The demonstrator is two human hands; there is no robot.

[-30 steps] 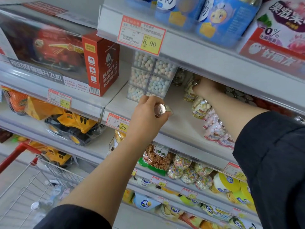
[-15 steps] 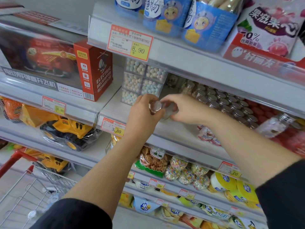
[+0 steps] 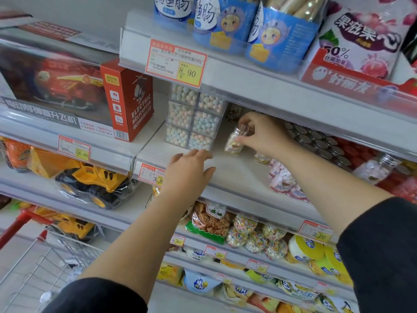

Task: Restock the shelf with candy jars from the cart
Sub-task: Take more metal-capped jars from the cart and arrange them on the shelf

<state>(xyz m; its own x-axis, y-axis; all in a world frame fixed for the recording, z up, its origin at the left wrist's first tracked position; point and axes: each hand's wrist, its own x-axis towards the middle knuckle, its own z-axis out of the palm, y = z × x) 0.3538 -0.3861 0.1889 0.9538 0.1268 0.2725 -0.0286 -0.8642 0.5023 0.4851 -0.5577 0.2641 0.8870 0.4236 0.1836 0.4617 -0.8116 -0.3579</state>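
My right hand (image 3: 261,134) grips a small clear candy jar (image 3: 234,142) with pastel sweets, held tilted just above the white shelf (image 3: 225,175), right of a stack of clear candy-ball boxes (image 3: 194,120). My left hand (image 3: 189,170) hovers at the shelf's front edge with fingers relaxed and holds nothing. More candy jars (image 3: 282,177) lie on their sides on the shelf to the right. Rows of silver-lidded jars (image 3: 320,143) stand further back. The cart (image 3: 45,263) shows at the lower left, with a red handle and wire basket.
A red helicopter toy box (image 3: 74,93) fills the shelf to the left, with yellow toy trucks (image 3: 90,181) below it. The shelf above overhangs closely, carrying blue snack packs (image 3: 248,30). Lower shelves hold round candy jars (image 3: 255,236) and snack bags.
The jar passed from my left hand to my right hand. My right hand carried it back and right onto the shelf beside the clear boxes. My left hand opened and drew back to the shelf edge.
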